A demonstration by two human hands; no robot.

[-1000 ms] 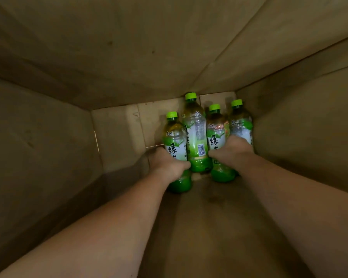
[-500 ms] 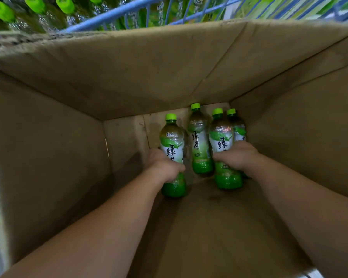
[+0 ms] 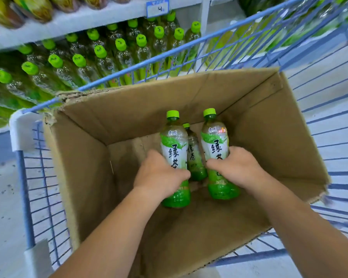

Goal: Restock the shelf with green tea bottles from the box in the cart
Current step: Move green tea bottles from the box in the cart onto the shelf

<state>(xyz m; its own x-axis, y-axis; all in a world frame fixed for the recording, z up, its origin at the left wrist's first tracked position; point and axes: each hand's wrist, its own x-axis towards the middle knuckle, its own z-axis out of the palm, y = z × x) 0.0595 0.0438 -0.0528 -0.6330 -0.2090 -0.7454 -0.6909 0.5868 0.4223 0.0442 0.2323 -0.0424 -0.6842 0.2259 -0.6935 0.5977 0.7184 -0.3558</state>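
Inside the open cardboard box [image 3: 269,125] my left hand [image 3: 159,175] grips a green tea bottle [image 3: 174,143] around its middle. My right hand [image 3: 237,166] grips a second green tea bottle [image 3: 214,137] the same way. Both bottles are upright with lime-green caps and white-green labels, lifted off the box floor. Between them, lower down, a third bottle [image 3: 193,157] still stands at the box's far wall. The box sits in a blue wire cart [image 3: 149,63].
Beyond the cart's far rail a white shelf [image 3: 88,19] holds several rows of green-capped tea bottles [image 3: 100,53]. A price tag [image 3: 158,8] hangs on the shelf edge above them. Pale floor lies left of the cart.
Both hands have raised their bottles from the box floor. The camera has pulled back out of the box, so the cart and shelf are in view. A fourth bottle seen earlier is out of sight.
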